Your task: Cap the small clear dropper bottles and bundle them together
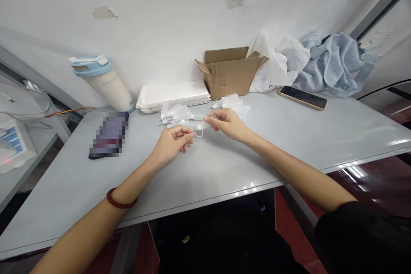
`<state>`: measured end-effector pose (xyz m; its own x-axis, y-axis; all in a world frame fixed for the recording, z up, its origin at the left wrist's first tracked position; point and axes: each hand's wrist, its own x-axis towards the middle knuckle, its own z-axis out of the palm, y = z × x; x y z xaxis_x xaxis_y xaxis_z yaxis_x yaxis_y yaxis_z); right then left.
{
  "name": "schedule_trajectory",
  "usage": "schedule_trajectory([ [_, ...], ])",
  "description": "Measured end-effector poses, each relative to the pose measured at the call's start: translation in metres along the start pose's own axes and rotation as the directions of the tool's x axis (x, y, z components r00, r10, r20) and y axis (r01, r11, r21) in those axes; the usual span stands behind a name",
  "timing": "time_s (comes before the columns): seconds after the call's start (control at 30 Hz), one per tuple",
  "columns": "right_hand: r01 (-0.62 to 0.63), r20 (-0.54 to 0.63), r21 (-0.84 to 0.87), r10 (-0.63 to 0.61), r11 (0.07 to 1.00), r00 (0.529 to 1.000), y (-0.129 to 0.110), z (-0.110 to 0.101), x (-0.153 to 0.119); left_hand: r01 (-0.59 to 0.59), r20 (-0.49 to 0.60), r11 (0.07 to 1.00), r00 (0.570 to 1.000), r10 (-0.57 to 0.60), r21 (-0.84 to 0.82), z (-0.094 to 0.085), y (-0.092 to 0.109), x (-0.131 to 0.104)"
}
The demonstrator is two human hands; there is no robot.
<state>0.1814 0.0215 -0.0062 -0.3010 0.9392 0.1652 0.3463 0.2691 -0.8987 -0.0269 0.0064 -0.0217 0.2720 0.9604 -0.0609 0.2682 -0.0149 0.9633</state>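
Observation:
Near the middle of the table, my right hand (226,123) pinches a small white tag-like piece (201,126) that has a thin looped cord. My left hand (176,142) is closed, thumb against forefinger, at the cord end of the same piece. A thin white loop hangs between the two hands. Just behind my left hand lies a pile of similar white pieces (176,113) with cords. Another bunch of white pieces (230,102) rests beyond my right hand, in front of the cardboard box.
Along the wall stand a tumbler (111,85), stacked white sheets or envelopes (175,94), an open cardboard box (229,75), a white plastic bag (279,60) and a blue cloth (337,66). A phone (303,97) lies right; a blurred dark item (109,135) lies left.

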Motion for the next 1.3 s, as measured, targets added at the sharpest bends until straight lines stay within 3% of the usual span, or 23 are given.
schedule_trajectory([
  [0.47,0.048,0.077,-0.172,-0.035,0.984,0.996,0.0005,-0.0044,0.0015,-0.032,0.047,0.996,0.999,0.028,0.085,0.0027,-0.0032,-0.0017],
  [1.3,0.028,0.173,-0.21,0.008,0.977,0.985,0.0077,0.003,0.0014,-0.032,0.078,0.985,0.997,0.019,0.167,0.0067,-0.0052,-0.003],
])
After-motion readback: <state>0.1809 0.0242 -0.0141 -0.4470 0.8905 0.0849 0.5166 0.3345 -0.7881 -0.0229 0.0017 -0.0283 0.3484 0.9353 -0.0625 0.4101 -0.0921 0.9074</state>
